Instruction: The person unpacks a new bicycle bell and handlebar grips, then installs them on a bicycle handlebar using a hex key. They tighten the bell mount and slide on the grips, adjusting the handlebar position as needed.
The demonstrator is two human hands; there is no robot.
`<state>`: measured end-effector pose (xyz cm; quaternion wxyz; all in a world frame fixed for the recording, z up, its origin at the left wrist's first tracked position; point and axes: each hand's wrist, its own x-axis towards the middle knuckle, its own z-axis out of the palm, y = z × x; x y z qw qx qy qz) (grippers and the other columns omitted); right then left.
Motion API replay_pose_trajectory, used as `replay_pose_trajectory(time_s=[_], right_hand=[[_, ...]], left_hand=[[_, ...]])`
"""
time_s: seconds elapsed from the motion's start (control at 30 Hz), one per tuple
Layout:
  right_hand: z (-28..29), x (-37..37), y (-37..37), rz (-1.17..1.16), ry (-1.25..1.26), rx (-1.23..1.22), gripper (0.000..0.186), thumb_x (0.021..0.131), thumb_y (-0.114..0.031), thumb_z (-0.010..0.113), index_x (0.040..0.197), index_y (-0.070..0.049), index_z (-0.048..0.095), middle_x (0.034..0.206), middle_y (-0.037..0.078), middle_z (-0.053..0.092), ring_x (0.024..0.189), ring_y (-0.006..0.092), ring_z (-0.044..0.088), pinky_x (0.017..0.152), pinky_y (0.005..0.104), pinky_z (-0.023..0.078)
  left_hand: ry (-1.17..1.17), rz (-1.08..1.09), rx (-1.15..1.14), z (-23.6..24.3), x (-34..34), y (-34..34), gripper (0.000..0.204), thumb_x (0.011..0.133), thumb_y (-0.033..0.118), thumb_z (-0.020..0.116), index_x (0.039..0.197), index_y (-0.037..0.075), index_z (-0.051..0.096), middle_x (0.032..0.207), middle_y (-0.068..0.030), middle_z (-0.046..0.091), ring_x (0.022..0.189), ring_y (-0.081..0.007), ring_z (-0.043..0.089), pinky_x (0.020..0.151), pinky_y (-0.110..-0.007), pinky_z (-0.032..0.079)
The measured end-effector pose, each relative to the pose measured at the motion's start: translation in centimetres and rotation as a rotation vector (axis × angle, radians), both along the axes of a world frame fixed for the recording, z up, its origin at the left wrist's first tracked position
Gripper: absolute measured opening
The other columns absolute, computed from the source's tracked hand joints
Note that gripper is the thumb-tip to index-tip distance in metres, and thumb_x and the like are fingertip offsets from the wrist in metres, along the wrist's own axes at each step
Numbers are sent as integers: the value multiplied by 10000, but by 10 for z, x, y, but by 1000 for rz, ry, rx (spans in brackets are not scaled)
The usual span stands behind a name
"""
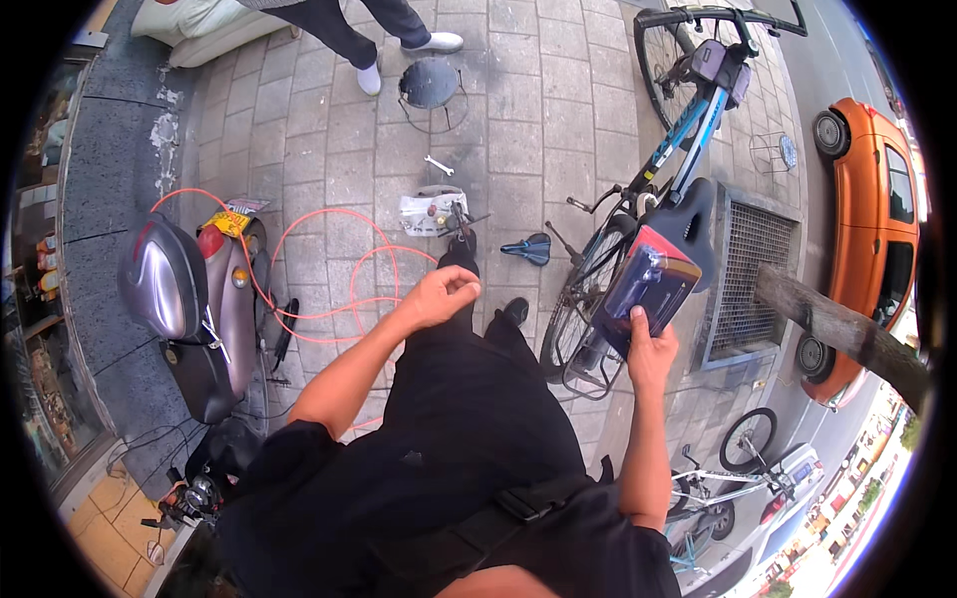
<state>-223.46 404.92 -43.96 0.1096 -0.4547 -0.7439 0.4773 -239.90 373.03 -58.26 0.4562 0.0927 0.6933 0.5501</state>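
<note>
My right hand grips the lower end of a black bicycle saddle in red and blue cardboard packaging, held up in front of a blue bicycle. My left hand hovers over my black trousers with its fingers curled together; whether anything small is pinched in them I cannot tell. An old black saddle with its post lies on the paving ahead of my feet. Beside it sits a white bag of tools, and a spanner lies farther out.
A silver scooter stands at left with an orange air hose looped over the paving. A round black stool and another person's legs are ahead. A metal grate, a tree trunk and an orange car lie right.
</note>
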Motion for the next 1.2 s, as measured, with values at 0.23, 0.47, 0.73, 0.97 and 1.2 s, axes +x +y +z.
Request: replay_pose_trajectory(time_s=[0.23, 0.47, 0.73, 0.97, 1.2], right_hand=[[-23, -134, 92, 243, -277, 432, 360, 993, -332, 760, 1077, 17, 745, 929, 132, 758, 846, 223, 704, 824, 361, 543], [-81, -185, 132, 96, -219, 174, 284, 1006, -273, 758, 1046, 9, 750, 942, -6, 713, 820, 70, 601, 770, 274, 514], [-150, -199, 153, -117, -39, 163, 252, 1005, -211, 749, 1091, 23, 718, 981, 1, 705, 852, 74, 605, 791, 250, 498], [-189, -195, 172, -210, 2, 170, 267, 997, -190, 746, 1122, 39, 688, 1047, 45, 717, 901, 115, 637, 825, 279, 510], [-219, -188, 182, -266, 17, 122, 399, 947, -258, 809, 1185, 27, 662, 1116, 68, 713, 968, 151, 667, 898, 315, 541]], left_hand=[[87, -78, -284, -108, -148, -4, 339, 984, 350, 702, 1075, 27, 749, 900, -65, 742, 843, -163, 695, 795, -334, 553], [184, -142, -638, -236, -241, 25, 317, 953, 386, 688, 1086, 110, 772, 1017, -98, 788, 971, -292, 750, 855, -418, 563], [154, -310, -824, -376, -308, 101, 339, 961, 423, 684, 1147, 152, 767, 1124, -116, 780, 1095, -320, 727, 928, -473, 537], [362, -696, -960, -491, -322, 175, 569, 1014, 598, 527, 1241, 110, 711, 1232, -163, 749, 1224, -353, 671, 1066, -554, 416], [514, -877, -997, -576, -318, 186, 433, 1044, 470, 556, 1257, 107, 657, 1155, -128, 768, 1144, -322, 700, 1023, -500, 437]])
